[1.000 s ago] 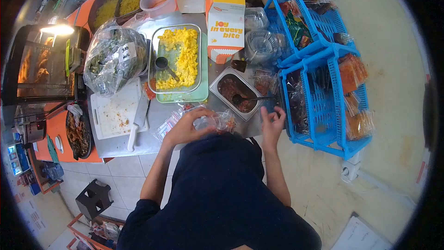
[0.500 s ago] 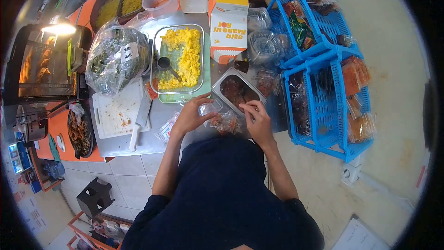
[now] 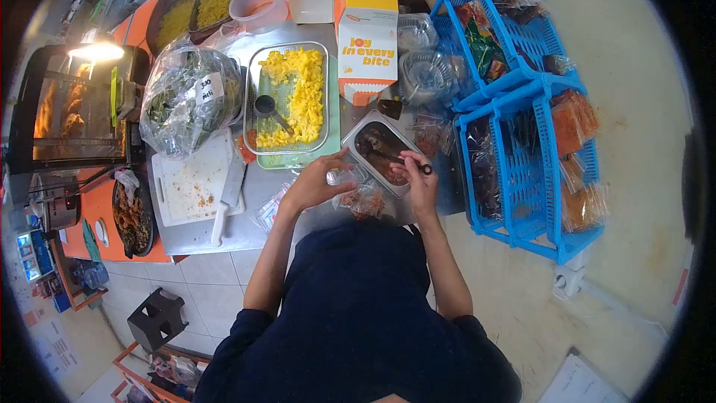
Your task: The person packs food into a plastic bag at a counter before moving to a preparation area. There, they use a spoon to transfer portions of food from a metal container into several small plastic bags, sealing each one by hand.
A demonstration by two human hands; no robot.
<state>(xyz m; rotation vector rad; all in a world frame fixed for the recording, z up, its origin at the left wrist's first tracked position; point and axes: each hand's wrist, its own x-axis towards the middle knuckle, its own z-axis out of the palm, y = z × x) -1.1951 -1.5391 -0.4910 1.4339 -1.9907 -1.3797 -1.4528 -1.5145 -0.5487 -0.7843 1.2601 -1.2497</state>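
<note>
My right hand (image 3: 419, 183) pinches the handle of a dark scoop (image 3: 386, 155), its bowl end down in a rectangular metal container (image 3: 406, 128) of dark reddish-brown food. My left hand (image 3: 317, 183) curves its thumb and fingers around a small clear plastic cup (image 3: 348, 173), partly hidden by the fingers. Just below the cup lies a clear plastic bag with reddish contents (image 3: 363, 201). Left of the metal container is a glass tray (image 3: 254, 104) of yellow scrambled-egg-like pieces (image 3: 304, 97), with a black scoop (image 3: 272, 112) resting inside.
A white cutting board (image 3: 183, 186) and a knife (image 3: 230, 198) lie to the left, below a bag of leaves (image 3: 186, 104). Behind stand a tall printed box (image 3: 368, 45) and clear lidded containers (image 3: 429, 75). Blue baskets (image 3: 514, 172) holding packets border the right side.
My right hand has risen slightly, and the scoop's handle now shows raised across the metal container. My left hand stays around the cup, having shifted slightly.
</note>
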